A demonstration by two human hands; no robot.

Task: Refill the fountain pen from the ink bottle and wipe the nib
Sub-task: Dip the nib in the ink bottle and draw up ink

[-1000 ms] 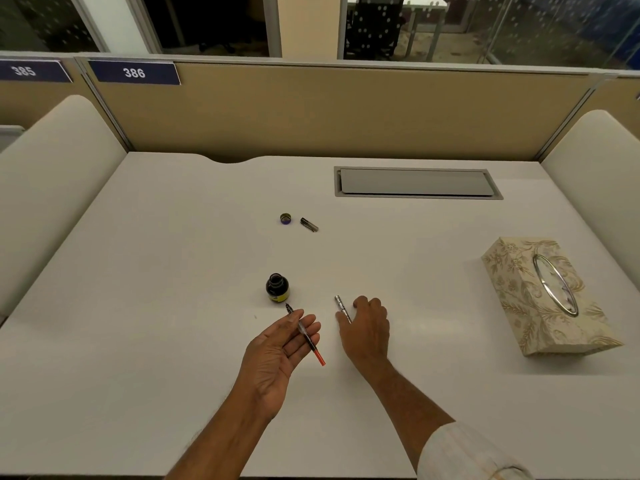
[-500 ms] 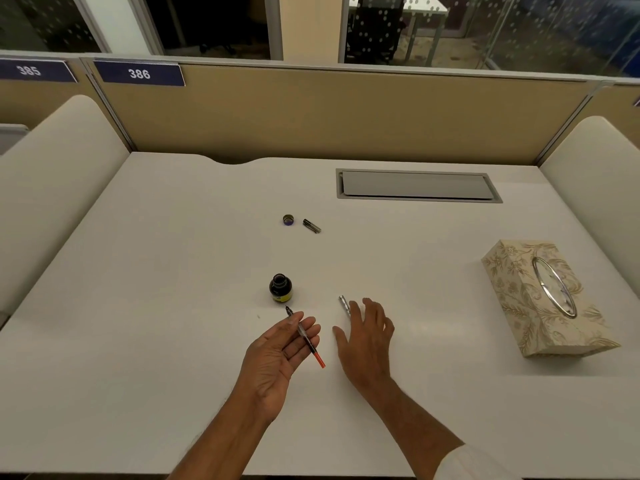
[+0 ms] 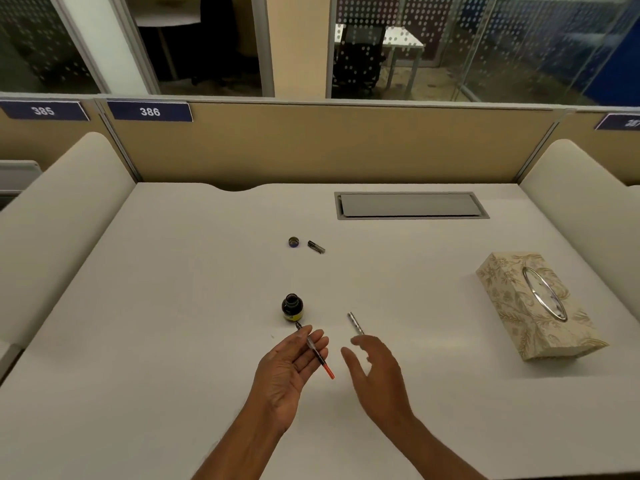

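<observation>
Ink bottle point(image 3: 292, 307): open, upright on desk point(image 3: 173, 341); landmark for all below.
Pen section with converter point(image 3: 314, 351): nib end just near-side of bottle, red end pointing away toward the person.
Left hand point(image 3: 291, 368): palm up, fingers loosely curled, cradling the pen section.
Right hand point(image 3: 374, 372): right of bottle, fingers spread, holding nothing.
Pen barrel point(image 3: 355, 323): on desk, right of bottle.
Bottle cap point(image 3: 293, 242): beyond bottle.
Tissue box point(image 3: 533, 303): far right of bottle.
Handling advice: likely steady bottle, dip nib fully, work converter slowly.
</observation>
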